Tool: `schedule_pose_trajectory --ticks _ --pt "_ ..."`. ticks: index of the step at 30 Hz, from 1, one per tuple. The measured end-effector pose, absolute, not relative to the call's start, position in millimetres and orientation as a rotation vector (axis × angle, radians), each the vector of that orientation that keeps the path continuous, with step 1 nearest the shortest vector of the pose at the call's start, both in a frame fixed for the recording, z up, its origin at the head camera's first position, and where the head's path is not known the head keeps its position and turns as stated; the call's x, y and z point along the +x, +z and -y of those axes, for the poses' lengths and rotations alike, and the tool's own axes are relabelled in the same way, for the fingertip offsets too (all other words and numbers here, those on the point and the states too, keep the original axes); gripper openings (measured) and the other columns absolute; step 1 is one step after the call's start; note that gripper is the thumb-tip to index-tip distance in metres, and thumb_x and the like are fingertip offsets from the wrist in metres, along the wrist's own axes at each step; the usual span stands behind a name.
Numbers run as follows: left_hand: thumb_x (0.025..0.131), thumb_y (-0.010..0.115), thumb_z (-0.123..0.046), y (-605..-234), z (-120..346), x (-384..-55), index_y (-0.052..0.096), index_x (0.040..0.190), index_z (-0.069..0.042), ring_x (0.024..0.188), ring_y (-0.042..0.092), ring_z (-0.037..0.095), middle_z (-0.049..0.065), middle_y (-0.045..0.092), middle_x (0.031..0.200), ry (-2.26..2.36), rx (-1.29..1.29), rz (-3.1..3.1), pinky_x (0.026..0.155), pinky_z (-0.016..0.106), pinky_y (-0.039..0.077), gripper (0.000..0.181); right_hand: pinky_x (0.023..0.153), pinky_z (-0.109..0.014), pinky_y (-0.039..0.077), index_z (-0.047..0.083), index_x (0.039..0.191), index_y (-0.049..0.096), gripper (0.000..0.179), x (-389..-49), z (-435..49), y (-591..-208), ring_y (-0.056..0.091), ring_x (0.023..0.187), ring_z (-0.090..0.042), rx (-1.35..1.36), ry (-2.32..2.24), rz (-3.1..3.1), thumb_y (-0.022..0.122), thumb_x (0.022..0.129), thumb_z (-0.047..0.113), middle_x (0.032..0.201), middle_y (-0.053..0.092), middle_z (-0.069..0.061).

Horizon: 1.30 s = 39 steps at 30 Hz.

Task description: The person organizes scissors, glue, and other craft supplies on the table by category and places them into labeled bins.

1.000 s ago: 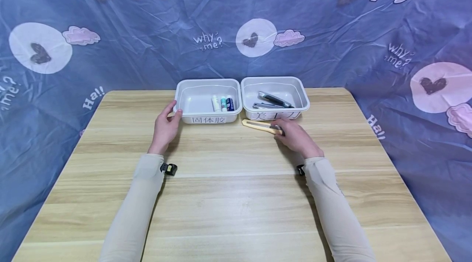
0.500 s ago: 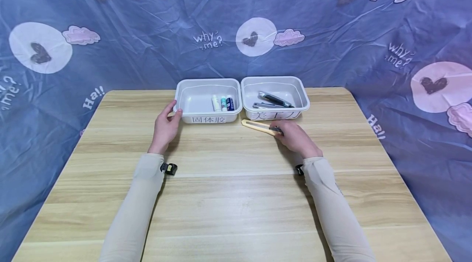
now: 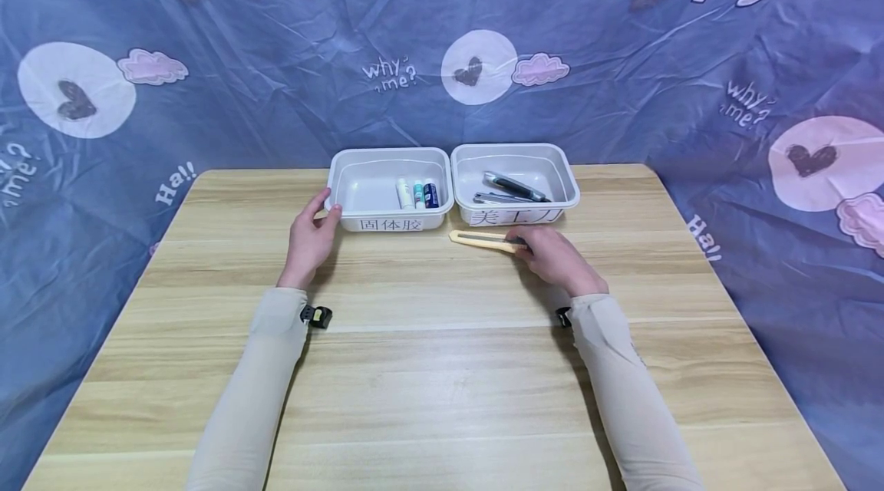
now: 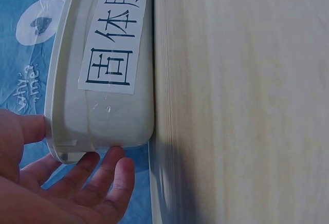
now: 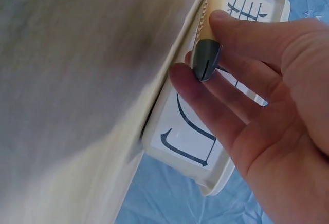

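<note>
A yellow utility knife (image 3: pixel 483 240) with a dark end cap lies level in front of the right bin. My right hand (image 3: pixel 555 257) pinches its capped end between thumb and fingers, as the right wrist view shows. My left hand (image 3: pixel 312 245) holds the front left corner of the left white plastic bin (image 3: pixel 366 221), thumb at the rim and fingers against the end wall. Three glue sticks (image 3: pixel 418 195) stand or lean side by side in that bin. The right white plastic bin (image 3: pixel 569 188) contains several utility knives (image 3: pixel 514 186), dark and silvery.
Both bins carry white paper labels with black characters and stand side by side at the back of the wooden table (image 3: pixel 442 399). A blue printed cloth (image 3: pixel 311 54) hangs close behind them and along both sides.
My right hand has turned the yellow utility knife slightly, so its far tip sits a little lower and further left. The left hand and both bins stay as they were.
</note>
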<state>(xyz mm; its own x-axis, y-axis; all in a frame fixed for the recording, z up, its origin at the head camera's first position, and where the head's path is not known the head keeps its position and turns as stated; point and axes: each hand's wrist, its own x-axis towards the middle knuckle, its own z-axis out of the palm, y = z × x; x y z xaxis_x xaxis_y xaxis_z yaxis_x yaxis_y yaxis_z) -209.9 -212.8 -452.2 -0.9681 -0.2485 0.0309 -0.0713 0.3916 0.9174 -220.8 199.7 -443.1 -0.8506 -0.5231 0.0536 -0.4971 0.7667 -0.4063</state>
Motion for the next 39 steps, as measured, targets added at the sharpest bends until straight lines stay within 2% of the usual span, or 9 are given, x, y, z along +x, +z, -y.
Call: schedule_pose_trajectory --ticks 7,16,27,34,39 --pt "0.107 0.054 -0.03 -452.4 213.2 -210.1 0.043 0.157 -0.017 0.12 0.061 0.034 0.019 0.048 0.154 -1.626 0.292 2.488 0.091 0.028 0.047 0.053 0.099 -0.051 0.052 -0.002 0.122 0.069 0.03 -220.1 -198.7 -439.0 0.068 0.11 -0.037 -0.863 -0.661 -2.881 0.068 0.092 -0.005 0.117 0.073 -0.018" --pt "0.106 0.055 -0.031 -453.1 213.1 -211.0 0.042 0.157 -0.017 0.122 0.061 0.035 0.015 0.048 0.155 -1.634 0.281 2.483 0.101 0.044 0.048 0.054 0.094 -0.047 0.054 0.001 0.118 0.07 0.027 -217.1 -198.9 -427.5 0.068 0.104 -0.03 -0.969 -0.757 -2.913 0.069 0.092 -0.006 0.108 0.074 -0.013" --pt "0.106 0.056 -0.031 -454.3 213.6 -211.4 0.043 0.157 -0.017 0.121 0.062 0.034 0.015 0.049 0.154 -1.638 0.288 2.482 0.094 0.033 0.048 0.054 0.102 -0.05 0.05 0.0 0.121 0.068 0.029 -215.6 -200.9 -420.2 0.065 0.114 -0.035 -0.974 -0.833 -2.933 0.067 0.093 -0.005 0.122 0.071 -0.018" --pt "0.106 0.055 -0.032 -454.8 214.0 -211.7 0.042 0.157 -0.017 0.122 0.061 0.034 0.016 0.048 0.154 -1.639 0.281 2.482 0.096 0.036 0.049 0.055 0.106 -0.05 0.047 0.001 0.121 0.067 0.029 -216.7 -204.7 -418.2 0.063 0.12 -0.035 -0.991 -0.877 -2.966 0.069 0.093 -0.004 0.124 0.071 -0.017" --pt "0.106 0.055 -0.031 -455.1 214.1 -211.7 0.042 0.157 -0.017 0.121 0.061 0.034 0.016 0.048 0.154 -1.637 0.279 2.481 0.095 0.033 0.049 0.054 0.105 -0.05 0.047 0.0 0.122 0.067 0.028 -217.8 -207.4 -416.3 0.064 0.119 -0.035 -0.99 -0.911 -2.98 0.068 0.094 -0.005 0.123 0.071 -0.016"
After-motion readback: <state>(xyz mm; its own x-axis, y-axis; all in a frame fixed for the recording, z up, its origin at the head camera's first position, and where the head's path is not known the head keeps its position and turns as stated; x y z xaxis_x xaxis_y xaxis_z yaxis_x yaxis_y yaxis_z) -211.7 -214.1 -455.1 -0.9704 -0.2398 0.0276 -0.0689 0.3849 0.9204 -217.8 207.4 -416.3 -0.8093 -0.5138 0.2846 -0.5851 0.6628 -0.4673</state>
